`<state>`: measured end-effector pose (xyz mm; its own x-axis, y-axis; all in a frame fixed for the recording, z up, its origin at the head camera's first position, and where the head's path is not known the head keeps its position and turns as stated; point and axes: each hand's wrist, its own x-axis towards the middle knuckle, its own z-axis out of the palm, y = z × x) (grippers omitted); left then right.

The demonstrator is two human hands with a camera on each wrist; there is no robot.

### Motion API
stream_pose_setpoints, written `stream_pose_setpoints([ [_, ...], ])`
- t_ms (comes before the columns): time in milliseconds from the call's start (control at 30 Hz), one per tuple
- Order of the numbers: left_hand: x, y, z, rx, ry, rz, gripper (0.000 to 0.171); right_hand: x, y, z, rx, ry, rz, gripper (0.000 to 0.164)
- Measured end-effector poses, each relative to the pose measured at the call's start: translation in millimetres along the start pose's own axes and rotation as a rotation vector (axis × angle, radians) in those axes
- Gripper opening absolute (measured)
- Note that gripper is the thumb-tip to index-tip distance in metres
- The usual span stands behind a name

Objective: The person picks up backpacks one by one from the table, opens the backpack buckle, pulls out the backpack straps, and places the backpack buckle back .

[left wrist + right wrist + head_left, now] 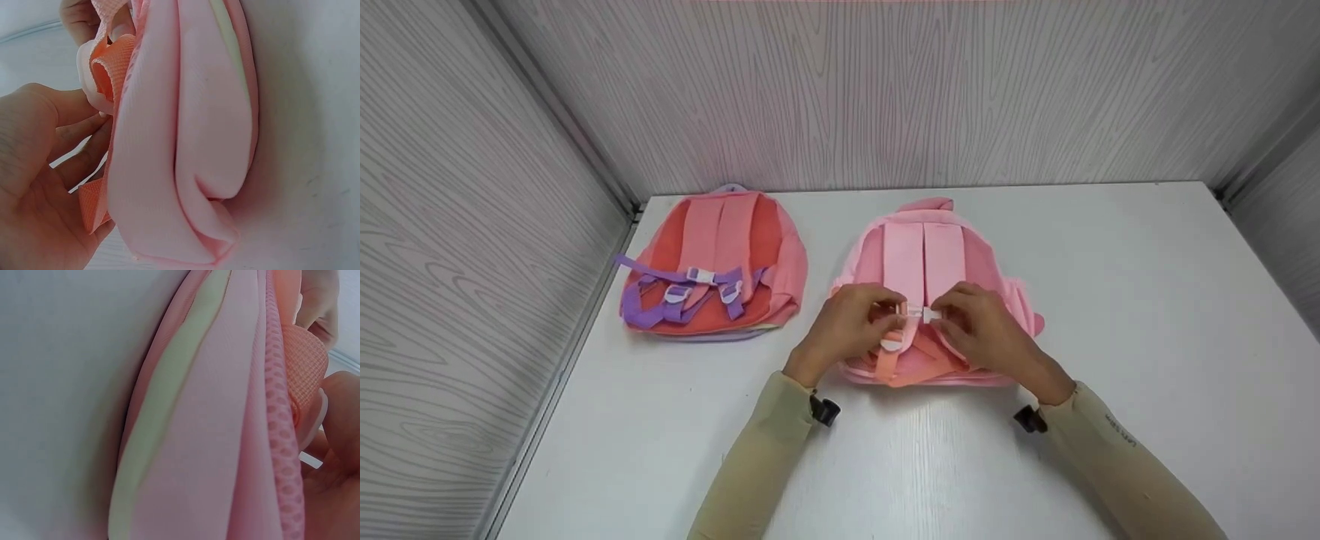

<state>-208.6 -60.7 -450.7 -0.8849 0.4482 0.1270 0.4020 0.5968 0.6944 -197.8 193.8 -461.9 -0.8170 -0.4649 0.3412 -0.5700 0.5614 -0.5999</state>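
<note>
A pink backpack (904,259) lies on the table with its shoulder straps facing up. Over its lower middle, my left hand (847,326) pinches the pronged half of a white plastic buckle (914,311) on an orange strap. The buckle's other white half (931,314) is between the thumb and fingers of my right hand (990,334). Both halves are end to end, close together. Below my left fingers hangs a white strap adjuster (892,343) with orange webbing (887,366). In the left wrist view, the bag's pink side (152,140) hides part of the fingers.
To the left lies a second backpack (716,232), coral and pink, with purple straps (679,311) and a fastened-looking white buckle (701,276). Both bags rest on a white table (1117,300). Wood-grain panels (840,97) stand behind and at the sides.
</note>
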Motion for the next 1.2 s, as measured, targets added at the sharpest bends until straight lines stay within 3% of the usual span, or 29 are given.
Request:
stream_pose_setpoints([
  [1200,1.2,-0.6,0.6,0.002,-0.016,-0.018,0.032,-2.2,0.3,4.8,-0.095,-0.061,0.010,0.023],
])
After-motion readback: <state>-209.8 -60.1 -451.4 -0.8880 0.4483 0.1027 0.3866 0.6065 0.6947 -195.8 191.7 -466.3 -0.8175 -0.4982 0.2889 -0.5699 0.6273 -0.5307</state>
